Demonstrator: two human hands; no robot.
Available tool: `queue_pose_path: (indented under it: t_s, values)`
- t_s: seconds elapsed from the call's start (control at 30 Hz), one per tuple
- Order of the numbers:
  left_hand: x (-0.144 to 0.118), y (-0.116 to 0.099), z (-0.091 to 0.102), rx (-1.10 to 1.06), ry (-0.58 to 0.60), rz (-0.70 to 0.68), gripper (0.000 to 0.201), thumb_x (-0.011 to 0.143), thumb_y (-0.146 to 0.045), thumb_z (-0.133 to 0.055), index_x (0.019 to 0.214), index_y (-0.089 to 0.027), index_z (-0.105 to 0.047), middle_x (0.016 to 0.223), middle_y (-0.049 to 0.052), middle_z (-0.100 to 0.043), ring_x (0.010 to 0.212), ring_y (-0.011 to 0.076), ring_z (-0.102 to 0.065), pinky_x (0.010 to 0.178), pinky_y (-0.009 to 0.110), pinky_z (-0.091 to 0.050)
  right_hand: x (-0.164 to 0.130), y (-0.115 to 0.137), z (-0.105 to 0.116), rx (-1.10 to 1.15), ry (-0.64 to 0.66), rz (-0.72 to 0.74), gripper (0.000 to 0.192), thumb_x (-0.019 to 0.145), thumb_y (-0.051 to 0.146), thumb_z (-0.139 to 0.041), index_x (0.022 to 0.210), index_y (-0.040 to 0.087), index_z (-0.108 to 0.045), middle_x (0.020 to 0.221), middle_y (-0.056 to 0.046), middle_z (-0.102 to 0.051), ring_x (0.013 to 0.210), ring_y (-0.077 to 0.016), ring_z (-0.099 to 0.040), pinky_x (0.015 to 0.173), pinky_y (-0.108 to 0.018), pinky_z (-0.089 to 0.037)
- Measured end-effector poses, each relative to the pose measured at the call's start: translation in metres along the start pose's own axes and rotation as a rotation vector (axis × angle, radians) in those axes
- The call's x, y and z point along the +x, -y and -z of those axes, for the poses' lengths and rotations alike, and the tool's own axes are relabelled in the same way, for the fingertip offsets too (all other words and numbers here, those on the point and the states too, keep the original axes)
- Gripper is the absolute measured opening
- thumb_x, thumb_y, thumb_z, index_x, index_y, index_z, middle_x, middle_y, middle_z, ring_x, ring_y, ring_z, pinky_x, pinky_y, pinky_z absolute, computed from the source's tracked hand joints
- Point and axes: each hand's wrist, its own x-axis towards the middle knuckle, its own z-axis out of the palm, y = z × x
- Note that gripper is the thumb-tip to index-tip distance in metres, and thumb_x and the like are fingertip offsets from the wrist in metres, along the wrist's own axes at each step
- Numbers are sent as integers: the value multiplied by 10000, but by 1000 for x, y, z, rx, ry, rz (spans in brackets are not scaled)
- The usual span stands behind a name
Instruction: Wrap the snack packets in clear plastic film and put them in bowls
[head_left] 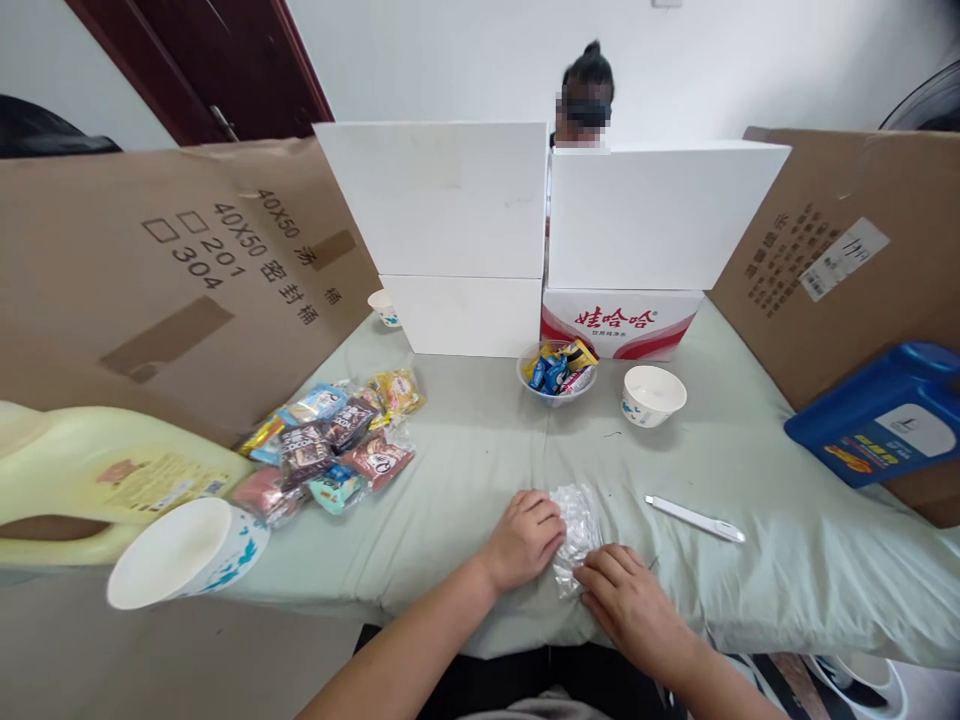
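A crinkled piece of clear plastic point(578, 525) lies on the cloth near the front edge, between my hands. My left hand point(527, 538) is closed at its left side, fingers curled over the edge. At the lower right corner, my right hand point(628, 602) grips the plastic with bent fingers; its thumb is partly hidden. Whether anything is inside the plastic I cannot tell. To the right of my hands rests a white utility knife point(696, 519). Farther back stand a clear bowl point(556, 398) of wrapped sweets and a white paper bowl point(654, 396).
Wrapped snacks point(337, 440) are heaped at left. Near them, a paper bowl point(240, 555) leans by a yellow jug point(172, 465). A blue bottle point(885, 415) tilts at right. White boxes point(457, 315) and cardboard panels point(180, 260) border the table; a person's head point(588, 95) shows behind.
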Motion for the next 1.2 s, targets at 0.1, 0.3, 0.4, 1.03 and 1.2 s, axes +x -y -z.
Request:
queue_pose_path:
  t_s: [0.1,0.3,0.4,1.03,1.2]
  values:
    - [-1,1,-1,-59,33,-50,193,949,-283,-499,948,-230,-684,958,40,-670,1012,205,-534,939,387,-403,-2,2,0,-5,-36,57,200,904,117,-483,1033,222,-594,954,-46,-644,943,-197,-590,871,-379,-467]
    - [-1,6,-1,-234,11,-67,362,942,-171,-445,1296,-232,-488,1018,26,-681,1029,190,-542,931,366,-420,12,-11,3,86,-76,15,204,956,161,-381,993,216,-573,893,-37,-661,832,-160,-624,770,-306,-482]
    - [-4,11,-5,-269,-15,-37,610,875,-53,-380,1449,-215,-251,1044,43,-664,1011,194,-554,927,380,-437,33,-26,-6,-36,-75,-224,205,977,200,-364,963,211,-568,814,-13,-655,668,-134,-618,590,-242,-423]
    - [2,5,-6,-106,-19,-2,20,840,-203,-635,822,-195,-637,993,58,-586,938,207,-520,858,363,-463,56,-47,-17,-279,-308,-341,226,968,286,-402,1007,176,-596,974,-107,-632,902,-232,-598,786,-370,-467]
    - [1,3,-5,-200,-60,14,124,767,-77,-565,820,-189,-556,978,60,-588,949,218,-523,870,379,-470,38,-34,-24,-244,-197,-34,486,947,366,-442,1387,159,-436,1395,-135,-495,1353,-282,-355,1066,-473,-349]
